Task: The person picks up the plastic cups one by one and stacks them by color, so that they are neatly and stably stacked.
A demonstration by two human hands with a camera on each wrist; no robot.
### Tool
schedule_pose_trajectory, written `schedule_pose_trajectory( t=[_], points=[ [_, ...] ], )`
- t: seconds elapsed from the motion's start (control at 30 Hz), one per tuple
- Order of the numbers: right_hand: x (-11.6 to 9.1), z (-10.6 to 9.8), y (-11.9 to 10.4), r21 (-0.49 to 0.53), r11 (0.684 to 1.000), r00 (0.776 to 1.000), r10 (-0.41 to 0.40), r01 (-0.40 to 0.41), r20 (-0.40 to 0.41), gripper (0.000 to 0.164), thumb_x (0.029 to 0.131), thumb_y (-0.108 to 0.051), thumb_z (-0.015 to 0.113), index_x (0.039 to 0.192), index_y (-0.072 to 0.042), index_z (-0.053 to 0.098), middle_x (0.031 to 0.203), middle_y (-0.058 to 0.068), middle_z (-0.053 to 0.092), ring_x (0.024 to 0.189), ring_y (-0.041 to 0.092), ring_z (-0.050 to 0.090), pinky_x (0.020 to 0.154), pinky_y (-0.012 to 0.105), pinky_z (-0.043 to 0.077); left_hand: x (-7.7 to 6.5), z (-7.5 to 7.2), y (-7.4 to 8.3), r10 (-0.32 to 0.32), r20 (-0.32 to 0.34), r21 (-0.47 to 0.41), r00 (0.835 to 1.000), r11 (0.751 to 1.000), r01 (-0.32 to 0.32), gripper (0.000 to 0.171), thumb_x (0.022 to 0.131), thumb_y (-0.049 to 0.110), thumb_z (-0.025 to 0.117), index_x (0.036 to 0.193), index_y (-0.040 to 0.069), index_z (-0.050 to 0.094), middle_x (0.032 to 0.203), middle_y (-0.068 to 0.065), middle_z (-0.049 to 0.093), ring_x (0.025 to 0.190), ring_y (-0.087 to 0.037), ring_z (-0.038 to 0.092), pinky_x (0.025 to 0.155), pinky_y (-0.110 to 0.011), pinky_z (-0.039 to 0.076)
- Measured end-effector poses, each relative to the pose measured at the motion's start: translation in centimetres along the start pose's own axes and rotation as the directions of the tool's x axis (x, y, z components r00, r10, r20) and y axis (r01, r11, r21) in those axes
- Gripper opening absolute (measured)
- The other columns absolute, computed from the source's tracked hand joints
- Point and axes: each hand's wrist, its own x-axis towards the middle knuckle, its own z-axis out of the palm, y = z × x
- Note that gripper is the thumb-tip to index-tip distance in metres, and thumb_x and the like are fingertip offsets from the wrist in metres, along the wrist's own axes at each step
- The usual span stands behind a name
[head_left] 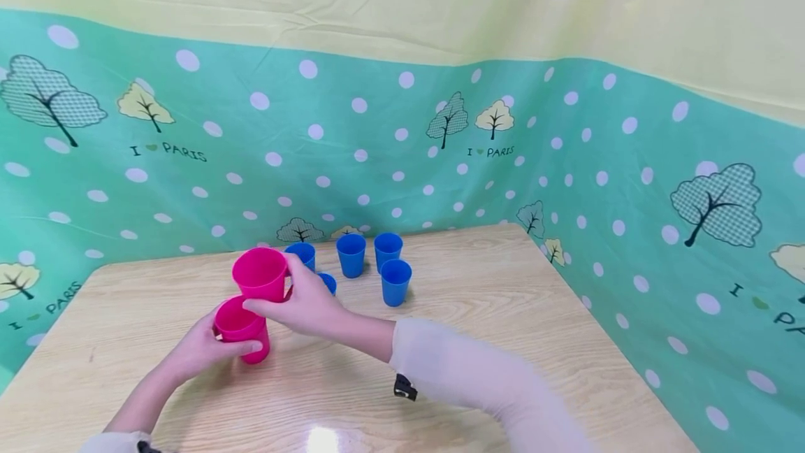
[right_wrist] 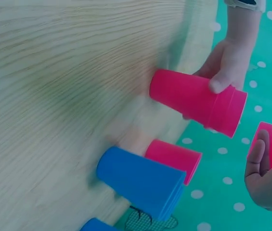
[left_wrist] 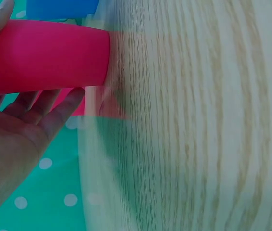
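My left hand [head_left: 195, 351] grips a pink cup [head_left: 256, 347] near the front left of the table, thumb across its near side. The right wrist view shows a doubled rim on this pink cup [right_wrist: 188, 94], so cups look nested there. Just above it, my right hand [head_left: 314, 305] holds another pink cup [head_left: 260, 278], raised off the table and mouth up. The two mouths overlap in the head view; whether the cups touch I cannot tell. Beyond them stands a further pink cup [right_wrist: 173, 156], mostly hidden in the head view, next to a blue cup [right_wrist: 138, 178] with a doubled rim.
Several blue cups [head_left: 395, 284] stand mouth up at the back middle of the wooden table [head_left: 478, 299]. One blue cup [head_left: 327, 282] is partly covered by my right hand. A green dotted curtain [head_left: 352, 138] hangs along the back and right edges.
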Motion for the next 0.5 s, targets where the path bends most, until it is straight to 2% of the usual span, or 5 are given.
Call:
schedule_pose_trajectory(
  t=[0.27,0.5],
  points=[
    [1.3,1.7,-0.4,-0.029,0.999,1.0,-0.019,0.02,0.016,0.067,0.078,-0.031,0.075,0.133,-0.028,0.037,0.113,-0.013,0.057,0.097,-0.003,0.053,0.07,0.015,0.05,0.1,0.2,-0.1,-0.031,0.021,0.005,0.999,0.999,0.031,0.072,0.077,0.031,0.076,0.134,0.009,0.039,0.12,-0.013,0.058,0.101,-0.017,0.058,0.078,-0.031,0.05],
    [1.8,2.3,-0.2,-0.051,0.999,1.0,0.004,-0.003,0.012,0.063,0.077,-0.031,0.076,0.129,-0.028,0.039,0.111,-0.014,0.057,0.095,-0.003,0.054,0.069,0.015,0.05,0.1,0.0,0.0,-0.049,0.022,0.007,0.999,0.999,0.049,0.072,0.078,0.032,0.075,0.134,0.007,0.038,0.121,-0.015,0.056,0.106,-0.027,0.056,0.078,-0.032,0.05]
  ],
)
